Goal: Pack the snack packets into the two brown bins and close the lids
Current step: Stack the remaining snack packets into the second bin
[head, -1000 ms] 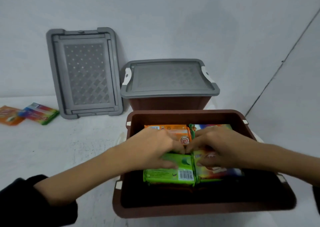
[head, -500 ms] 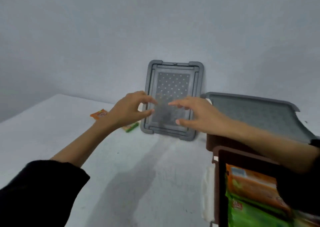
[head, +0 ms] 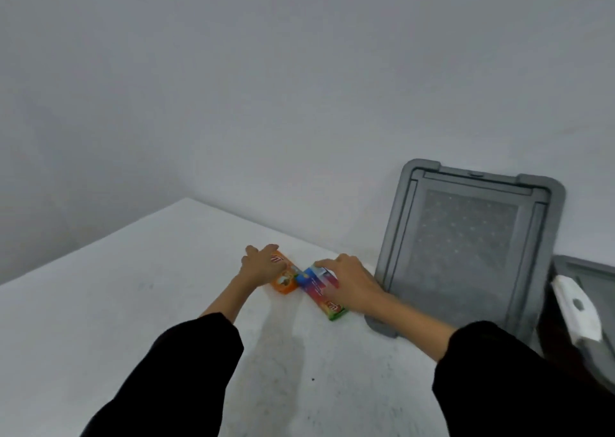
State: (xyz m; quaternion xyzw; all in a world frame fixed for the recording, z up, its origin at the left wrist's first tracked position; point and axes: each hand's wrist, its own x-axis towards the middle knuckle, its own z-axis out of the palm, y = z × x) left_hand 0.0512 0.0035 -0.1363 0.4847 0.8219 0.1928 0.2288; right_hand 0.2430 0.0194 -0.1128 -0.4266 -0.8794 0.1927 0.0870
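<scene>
Both hands down on the last two snack packets, over by the wall.

White table (head: 139, 303) filled most of the shot, with a loose grey lid (head: 466, 247) propped against the wall and a lidded bin (head: 585, 306) just peeking in at the right edge. Left hand (head: 261, 265) lay flat, fingers spread, on the orange packet (head: 283, 278); right hand (head: 349, 280) pressed on the multicoloured packet (head: 321, 290), grip not clear. The packets lay on the table, touching at one end.

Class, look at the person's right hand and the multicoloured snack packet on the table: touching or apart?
Touching. The head view shows the right hand lying flat on the multicoloured packet, covering its right side, with no gap between them.
</scene>
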